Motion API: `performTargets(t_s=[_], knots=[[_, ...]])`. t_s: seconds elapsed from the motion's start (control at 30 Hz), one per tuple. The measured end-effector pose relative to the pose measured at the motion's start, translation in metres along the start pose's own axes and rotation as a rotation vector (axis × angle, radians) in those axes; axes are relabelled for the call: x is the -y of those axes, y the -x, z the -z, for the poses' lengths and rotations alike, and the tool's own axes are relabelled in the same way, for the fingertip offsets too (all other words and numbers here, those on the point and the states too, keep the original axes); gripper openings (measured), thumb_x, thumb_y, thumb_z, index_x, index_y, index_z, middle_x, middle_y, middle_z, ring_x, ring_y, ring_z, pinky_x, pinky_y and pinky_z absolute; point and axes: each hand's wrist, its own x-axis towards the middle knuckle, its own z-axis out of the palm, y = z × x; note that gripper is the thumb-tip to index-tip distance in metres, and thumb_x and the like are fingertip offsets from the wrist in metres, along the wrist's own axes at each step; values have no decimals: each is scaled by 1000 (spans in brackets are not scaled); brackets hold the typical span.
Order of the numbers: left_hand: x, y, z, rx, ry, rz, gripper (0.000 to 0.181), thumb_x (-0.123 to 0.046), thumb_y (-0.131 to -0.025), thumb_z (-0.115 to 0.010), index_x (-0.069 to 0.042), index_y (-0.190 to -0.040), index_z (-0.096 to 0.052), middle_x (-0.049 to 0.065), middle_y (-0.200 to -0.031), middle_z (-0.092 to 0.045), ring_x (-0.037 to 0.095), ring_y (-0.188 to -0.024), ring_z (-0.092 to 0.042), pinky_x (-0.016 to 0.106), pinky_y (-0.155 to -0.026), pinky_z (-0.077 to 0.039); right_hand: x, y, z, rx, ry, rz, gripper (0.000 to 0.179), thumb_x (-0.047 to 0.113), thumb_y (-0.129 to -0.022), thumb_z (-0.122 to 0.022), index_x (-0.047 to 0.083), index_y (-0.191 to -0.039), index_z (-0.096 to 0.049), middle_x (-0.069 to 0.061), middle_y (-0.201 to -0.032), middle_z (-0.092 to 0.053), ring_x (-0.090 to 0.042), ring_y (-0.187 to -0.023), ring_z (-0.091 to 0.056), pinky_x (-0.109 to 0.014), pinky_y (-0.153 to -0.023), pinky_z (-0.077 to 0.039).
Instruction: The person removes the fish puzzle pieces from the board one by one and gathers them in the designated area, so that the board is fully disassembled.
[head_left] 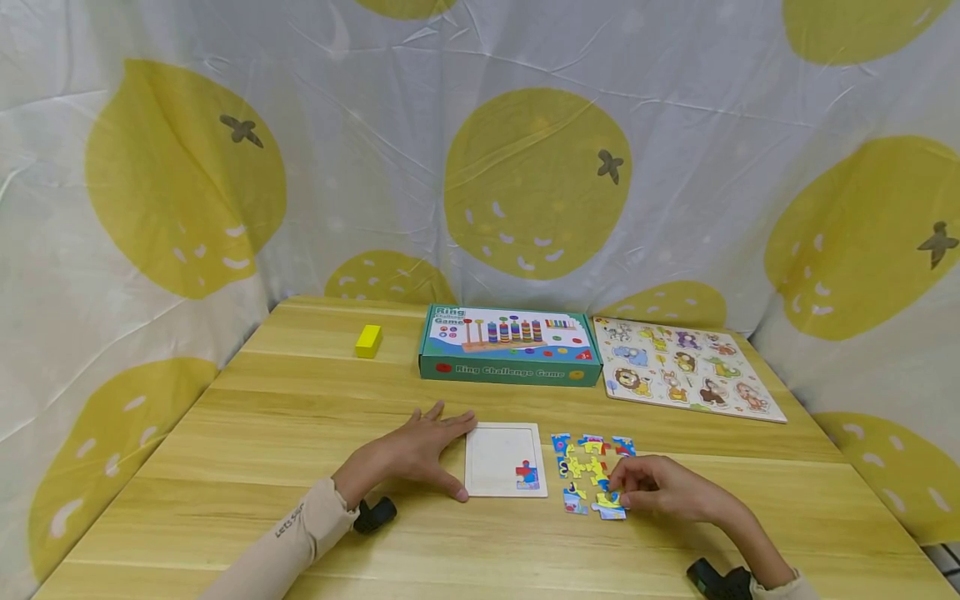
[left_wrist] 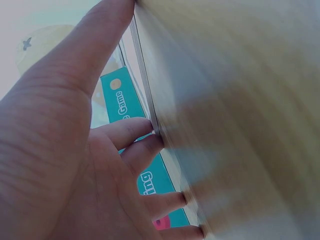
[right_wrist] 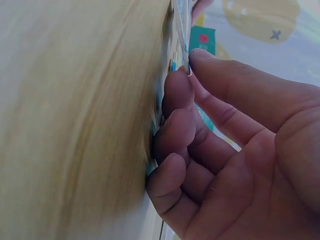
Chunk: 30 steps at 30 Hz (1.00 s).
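A white square puzzle tray (head_left: 491,462) lies flat on the table, with a joined patch of red and blue jigsaw pieces (head_left: 528,476) in its lower right corner. My left hand (head_left: 408,454) rests at the tray's left edge, fingers spread, thumb and fingertips touching its corners. To the right of the tray, several colourful jigsaw pieces (head_left: 576,463) are laid out in loose rows. Over their right side, my right hand (head_left: 671,490) pinches a thin jigsaw piece (right_wrist: 182,37) between thumb and index finger. The other fingers are curled close to the tabletop in the right wrist view.
Behind the tray stands a green Ring Challenge Game box (head_left: 510,372). An animal puzzle board (head_left: 693,367) lies to its right, and a yellow block (head_left: 368,342) to its left. A lemon-patterned curtain (head_left: 360,167) hangs round the wooden table (head_left: 247,467).
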Motion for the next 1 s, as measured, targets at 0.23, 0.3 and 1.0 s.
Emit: performTargets(t_s=[0.23, 0.3, 1.0], knots=[[-1, 0, 0, -1, -5, 0, 104, -59, -69, -77, -18, -152, -31, -1, -158, -25, 41, -146, -4, 63, -113, -3, -2, -2, 0, 1, 15, -27, 12, 10, -94, -59, 2, -103, -61, 1, -80, -62, 3, -68, -50, -20, -57, -44], [-1, 0, 0, -1, -4, 0, 104, -59, -69, -78, -18, -152, -31, -1, -158, -25, 41, -146, -4, 63, -113, -3, -2, -2, 0, 2, 15, -27, 12, 10, -94, -59, 2, -103, -61, 2, -80, -62, 3, -68, -49, -20, -57, -44], [0, 0, 1, 3, 12, -3, 104, -59, -69, -77, -17, -152, -30, 0, -158, -25, 41, -145, -4, 64, -113, -2, 4, -4, 0, -41, 4, -45, 11, 9, -93, -61, 3, -103, -60, -2, -79, -60, -1, -68, -50, -20, -57, -43]])
